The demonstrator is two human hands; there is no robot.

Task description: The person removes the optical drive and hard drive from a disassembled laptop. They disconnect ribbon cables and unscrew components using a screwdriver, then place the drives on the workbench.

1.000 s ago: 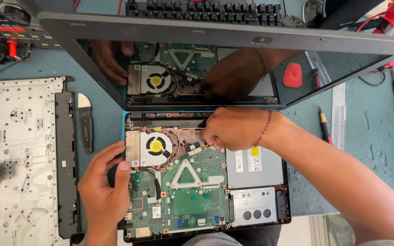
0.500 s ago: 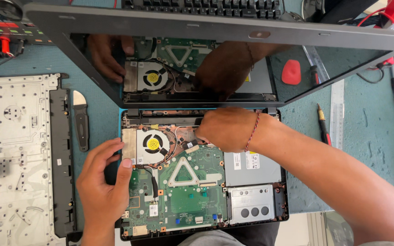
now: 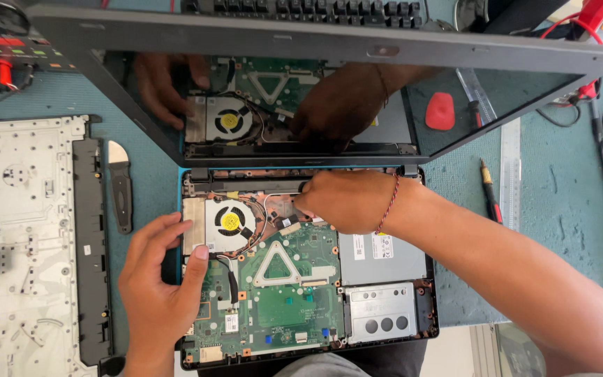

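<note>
Laptop (image 3: 301, 279), cover off, lies at the near edge of the teal mat (image 3: 560, 209). Right hand (image 3: 347, 201) pinches something beside the fan (image 3: 228, 223); what, I cannot tell. Left hand (image 3: 158, 279) lies open, steadying the left edge. Best worked gently, base held firm.

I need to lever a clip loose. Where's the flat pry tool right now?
In the head view, the pry tool lies on the teal mat left of the opened laptop, beside the removed keyboard cover, above the left hand.
</note>
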